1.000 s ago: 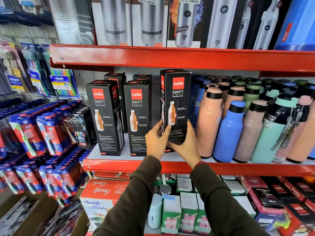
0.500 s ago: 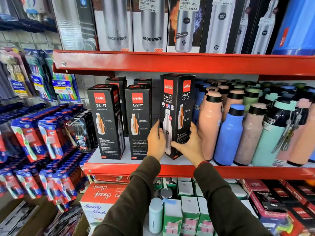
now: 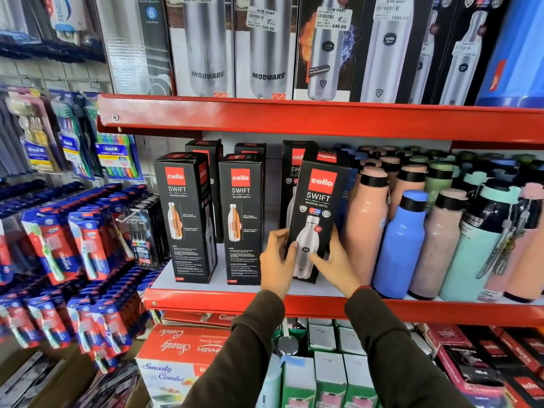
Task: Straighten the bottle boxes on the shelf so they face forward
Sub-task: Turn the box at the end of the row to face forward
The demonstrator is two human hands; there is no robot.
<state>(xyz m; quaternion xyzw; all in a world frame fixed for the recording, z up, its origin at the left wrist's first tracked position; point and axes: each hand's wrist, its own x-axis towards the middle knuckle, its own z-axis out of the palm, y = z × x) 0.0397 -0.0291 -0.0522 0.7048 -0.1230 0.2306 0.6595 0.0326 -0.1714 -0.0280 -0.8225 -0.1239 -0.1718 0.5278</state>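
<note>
We are gripping the tilted black box [image 3: 316, 213] at frame centre, left hand [image 3: 276, 266] and right hand [image 3: 335, 263] clasping its lower sides; its front is facing us. Pink bottles [image 3: 365, 219] are standing just right.

Shop: price-tagged boxes [image 3: 266, 48], red shelving [image 3: 294, 119].

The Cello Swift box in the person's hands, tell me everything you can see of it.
The Cello Swift box is a tall black carton, cardboard by its look, with a red Cello logo, white SWIFT lettering and a picture of a steel bottle. It tilts, top leaning right, on the red-edged shelf beside a peach bottle. The left hand and right hand grip its lower part.
</note>
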